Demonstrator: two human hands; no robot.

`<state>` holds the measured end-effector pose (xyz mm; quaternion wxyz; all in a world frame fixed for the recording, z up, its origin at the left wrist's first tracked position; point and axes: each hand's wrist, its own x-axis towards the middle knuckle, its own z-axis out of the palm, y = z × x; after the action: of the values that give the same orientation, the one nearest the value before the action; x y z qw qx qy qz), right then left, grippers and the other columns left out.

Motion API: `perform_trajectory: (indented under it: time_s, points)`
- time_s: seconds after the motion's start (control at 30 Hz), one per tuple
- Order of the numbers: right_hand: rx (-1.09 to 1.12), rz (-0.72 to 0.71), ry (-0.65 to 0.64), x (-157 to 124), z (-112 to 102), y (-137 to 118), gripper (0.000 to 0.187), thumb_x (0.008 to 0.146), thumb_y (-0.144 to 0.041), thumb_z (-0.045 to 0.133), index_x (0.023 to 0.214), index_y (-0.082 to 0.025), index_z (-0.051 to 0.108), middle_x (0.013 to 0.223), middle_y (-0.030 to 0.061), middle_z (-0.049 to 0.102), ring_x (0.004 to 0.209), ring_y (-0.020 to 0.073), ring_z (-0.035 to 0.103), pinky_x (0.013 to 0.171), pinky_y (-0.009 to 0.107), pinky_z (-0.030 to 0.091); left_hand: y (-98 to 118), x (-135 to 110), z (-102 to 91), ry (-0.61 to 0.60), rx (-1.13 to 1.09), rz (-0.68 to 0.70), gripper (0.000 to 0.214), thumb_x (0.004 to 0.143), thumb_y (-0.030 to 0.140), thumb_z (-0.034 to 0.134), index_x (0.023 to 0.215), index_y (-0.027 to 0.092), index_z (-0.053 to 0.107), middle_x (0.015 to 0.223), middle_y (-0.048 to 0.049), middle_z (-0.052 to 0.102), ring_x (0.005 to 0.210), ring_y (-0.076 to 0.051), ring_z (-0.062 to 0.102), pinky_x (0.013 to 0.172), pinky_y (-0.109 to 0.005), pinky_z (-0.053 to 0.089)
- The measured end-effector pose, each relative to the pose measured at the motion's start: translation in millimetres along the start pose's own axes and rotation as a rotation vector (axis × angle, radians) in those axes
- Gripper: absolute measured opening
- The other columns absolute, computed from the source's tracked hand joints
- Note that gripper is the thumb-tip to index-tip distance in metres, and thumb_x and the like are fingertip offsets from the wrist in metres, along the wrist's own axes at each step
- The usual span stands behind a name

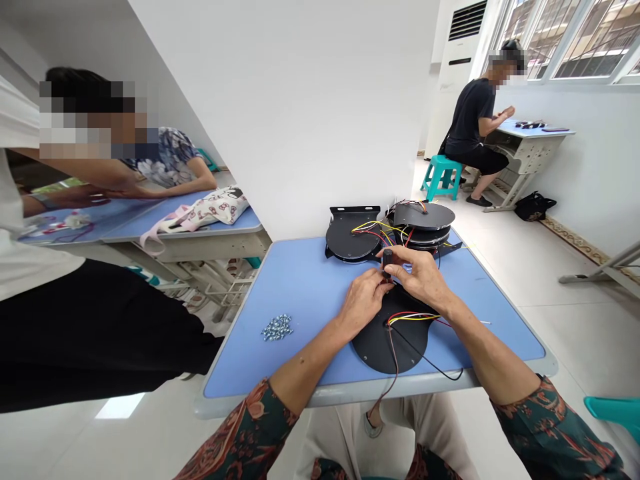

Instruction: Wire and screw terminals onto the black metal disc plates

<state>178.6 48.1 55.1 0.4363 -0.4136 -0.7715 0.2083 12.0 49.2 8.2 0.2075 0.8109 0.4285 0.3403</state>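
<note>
Both my hands meet over the middle of a blue desk [300, 300]. My right hand [420, 275] pinches a small black cylindrical part [387, 259] between thumb and fingers. My left hand [361, 301] is closed beside it, fingertips at the part's lower end where thin wires come out. Under my hands lies a black round plate [395, 343] with red, yellow and black wires [413, 318] running across it and off the desk's near edge.
A stack of black round plates with wires [424, 223] and another black plate with a bracket [350, 237] stand at the desk's far edge. A small heap of silvery screws [277, 327] lies at the left. People sit at other desks to the left and far right.
</note>
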Motion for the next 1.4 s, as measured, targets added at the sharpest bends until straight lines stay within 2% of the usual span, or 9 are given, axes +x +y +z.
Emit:
perform_trajectory:
  time_s: [0.13,0.23,0.37,0.47,0.6,0.7,0.83,1.13,1.4]
  points:
    - [0.040,0.005,0.020,-0.2,1.0,1.1,0.026,0.089,-0.024,0.062,0.113,-0.021,0.071,0.093,0.0046,0.076,0.084,0.0211,0.069,0.079,0.035,0.051,-1.6,1.1,0.0,-0.003,-0.044,0.005,0.016,0.097,0.014,0.056,0.090,0.018,0.070,0.094,-0.0057,0.073,0.089,-0.020,0.068,0.084,-0.030,0.052]
    - [0.038,-0.004,0.069,0.5,1.9,0.9,0.023,0.089,-0.029,0.066,0.110,-0.021,0.072,0.096,0.0050,0.077,0.084,0.0206,0.069,0.080,0.034,0.053,-1.9,2.5,0.4,0.007,-0.037,-0.014,0.017,0.097,0.015,0.058,0.086,0.018,0.070,0.087,-0.0041,0.073,0.082,-0.019,0.067,0.080,-0.029,0.051]
    - [-0.011,-0.009,0.108,1.3,2.0,1.4,0.023,0.085,-0.029,0.072,0.107,-0.020,0.074,0.092,0.0042,0.077,0.081,0.0197,0.069,0.075,0.032,0.052,-1.6,2.6,0.6,0.022,-0.026,-0.006,0.014,0.095,0.014,0.061,0.087,0.018,0.071,0.088,-0.0036,0.073,0.083,-0.019,0.067,0.082,-0.029,0.051]
    - [-0.009,-0.014,0.084,1.0,1.5,2.6,0.023,0.085,-0.021,0.068,0.108,-0.021,0.073,0.093,0.0034,0.077,0.080,0.0190,0.069,0.075,0.031,0.052,-2.2,1.5,0.4,0.021,-0.023,0.005,0.013,0.095,0.015,0.063,0.086,0.018,0.072,0.088,-0.0031,0.073,0.084,-0.018,0.068,0.082,-0.029,0.051]
    - [0.086,-0.022,0.035,0.3,1.3,2.4,0.036,0.085,-0.010,0.057,0.117,-0.022,0.068,0.096,0.0024,0.077,0.086,0.0188,0.071,0.080,0.032,0.053,-4.0,1.0,0.7,-0.004,-0.010,0.019,0.015,0.095,0.014,0.062,0.083,0.018,0.071,0.090,-0.0034,0.073,0.084,-0.018,0.068,0.081,-0.028,0.052]
    - [0.089,-0.025,0.034,0.2,1.5,0.3,0.032,0.089,-0.017,0.059,0.119,-0.022,0.068,0.096,0.0028,0.077,0.087,0.0190,0.071,0.081,0.032,0.053,-4.5,1.5,0.9,-0.009,0.004,0.013,0.015,0.095,0.013,0.061,0.084,0.018,0.070,0.092,-0.0042,0.073,0.087,-0.019,0.068,0.082,-0.029,0.052]
    - [-0.039,-0.013,0.090,0.6,1.9,-1.2,0.026,0.086,-0.026,0.070,0.112,-0.021,0.072,0.089,0.0027,0.076,0.078,0.0185,0.068,0.070,0.029,0.051,-4.0,2.0,1.4,-0.008,0.006,0.004,0.012,0.095,0.015,0.062,0.086,0.017,0.070,0.097,-0.0054,0.074,0.092,-0.020,0.069,0.085,-0.030,0.052]
    - [-0.057,-0.034,0.126,0.5,5.2,3.7,0.027,0.084,-0.024,0.069,0.110,-0.019,0.072,0.086,0.0039,0.075,0.077,0.0195,0.069,0.069,0.030,0.053,-2.8,3.7,2.0,0.002,0.025,-0.041,0.008,0.091,0.014,0.068,0.084,0.016,0.067,0.088,-0.0049,0.072,0.084,-0.020,0.067,0.081,-0.030,0.051]
    - [-0.108,-0.078,0.107,-0.1,4.9,0.3,0.019,0.088,-0.030,0.069,0.104,-0.020,0.072,0.084,0.0032,0.074,0.073,0.0182,0.066,0.069,0.029,0.052,-3.5,2.5,3.2,0.019,0.049,0.010,0.009,0.093,0.015,0.065,0.084,0.018,0.064,0.085,-0.0027,0.070,0.081,-0.018,0.065,0.078,-0.030,0.051]
